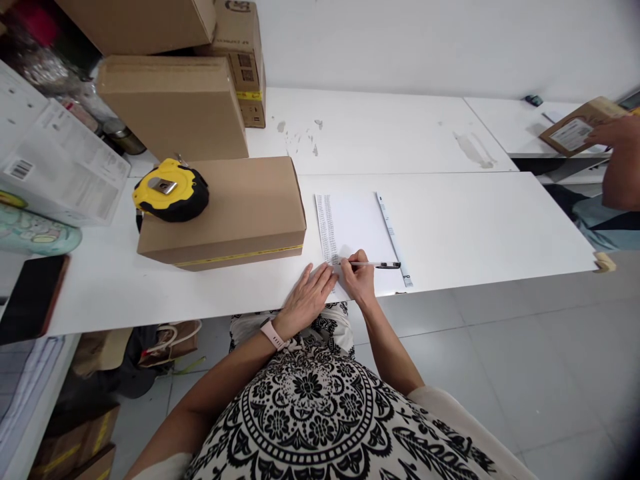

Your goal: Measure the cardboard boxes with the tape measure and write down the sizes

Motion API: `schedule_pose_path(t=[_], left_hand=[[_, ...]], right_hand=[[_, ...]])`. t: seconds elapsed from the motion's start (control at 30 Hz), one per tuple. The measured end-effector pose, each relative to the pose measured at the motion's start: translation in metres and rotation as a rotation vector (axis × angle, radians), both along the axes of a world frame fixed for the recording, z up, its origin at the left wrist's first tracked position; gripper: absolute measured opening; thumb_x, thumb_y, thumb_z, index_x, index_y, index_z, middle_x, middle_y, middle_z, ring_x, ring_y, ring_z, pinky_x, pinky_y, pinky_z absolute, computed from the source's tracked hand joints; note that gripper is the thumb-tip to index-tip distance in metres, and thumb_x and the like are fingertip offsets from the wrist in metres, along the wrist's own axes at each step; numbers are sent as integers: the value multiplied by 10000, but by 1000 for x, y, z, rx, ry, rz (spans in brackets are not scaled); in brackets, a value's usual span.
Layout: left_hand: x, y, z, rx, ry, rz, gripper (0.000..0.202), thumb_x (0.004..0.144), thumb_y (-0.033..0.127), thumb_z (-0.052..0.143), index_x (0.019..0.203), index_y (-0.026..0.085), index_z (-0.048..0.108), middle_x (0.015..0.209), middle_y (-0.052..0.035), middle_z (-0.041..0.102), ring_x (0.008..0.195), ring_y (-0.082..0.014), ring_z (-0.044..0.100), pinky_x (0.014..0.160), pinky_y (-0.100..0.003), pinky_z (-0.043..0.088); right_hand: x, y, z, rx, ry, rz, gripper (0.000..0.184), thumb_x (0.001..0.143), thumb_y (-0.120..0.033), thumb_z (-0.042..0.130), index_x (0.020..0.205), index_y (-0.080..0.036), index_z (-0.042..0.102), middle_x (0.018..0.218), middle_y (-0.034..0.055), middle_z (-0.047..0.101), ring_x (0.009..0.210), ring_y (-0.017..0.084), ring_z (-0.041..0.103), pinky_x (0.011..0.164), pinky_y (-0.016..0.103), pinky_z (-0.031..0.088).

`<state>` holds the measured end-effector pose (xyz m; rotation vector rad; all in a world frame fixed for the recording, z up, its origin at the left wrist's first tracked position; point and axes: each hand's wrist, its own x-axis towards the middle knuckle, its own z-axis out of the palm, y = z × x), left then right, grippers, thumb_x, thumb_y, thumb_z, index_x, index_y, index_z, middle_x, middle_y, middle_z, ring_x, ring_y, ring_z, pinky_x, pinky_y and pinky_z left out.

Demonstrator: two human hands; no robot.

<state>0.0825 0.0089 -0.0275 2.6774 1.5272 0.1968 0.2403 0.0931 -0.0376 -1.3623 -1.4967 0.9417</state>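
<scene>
My right hand (359,277) is closed around a black pen (385,265), its tip at the printed column on a white sheet of paper (357,223). Flat on the lower left edge of that sheet lies my left hand (311,293), fingers stretched out, with a pink band on the wrist. A pale blue printed strip (393,237) runs along the sheet's right side. To the left of the paper sits a closed cardboard box (250,207) with yellow tape on its front. A yellow and black tape measure (170,190) rests on the box's left end.
Stacked cardboard boxes (173,100) stand behind at the left, beside a white carton (55,153). A dark phone (33,297) lies at the table's (470,227) left end. At far right, another person's hand (617,130) touches a labelled box (575,130).
</scene>
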Motion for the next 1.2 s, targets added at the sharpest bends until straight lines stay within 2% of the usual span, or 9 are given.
schedule_pose_path(t=[1.2], left_hand=[[0, 0, -2, 2, -15, 3, 586, 967, 140, 497, 1540, 53, 412, 1607, -194, 464, 1542, -324, 353, 1298, -551, 230]], right_hand=[[1, 0, 0, -7, -27, -33, 247, 821, -337, 600, 684, -259, 410, 556, -78, 430, 534, 123, 405, 547, 277, 348]])
